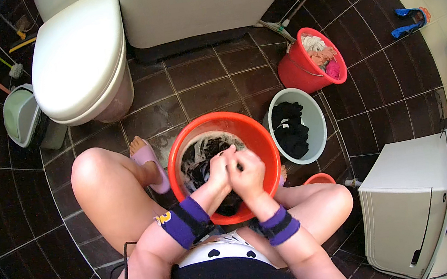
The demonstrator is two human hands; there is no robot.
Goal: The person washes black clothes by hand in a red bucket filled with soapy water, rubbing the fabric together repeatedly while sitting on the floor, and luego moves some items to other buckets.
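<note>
A red plastic basin (pixel 173 163) stands on the floor between my knees. Inside it lies wet black cloth (pixel 196 156) in soapy, foamy water. My left hand (pixel 220 169) and my right hand (pixel 249 172) are pressed together above the basin's middle, fingers curled. A little dark cloth shows between the fingers; the rest of what they grip is hidden. Both forearms wear purple bands with black straps. To the right of the basin is a pale grey tub (pixel 315 123) with bundled black clothes (pixel 290 130) in it.
A red bucket (pixel 299 68) of white, peach and pink laundry stands by the right wall. The toilet (pixel 79 57) and a bin (pixel 19 117) are at left. A white washing machine (pixel 401 200) stands at right. Part of another red container (pixel 321 178) shows behind my right knee.
</note>
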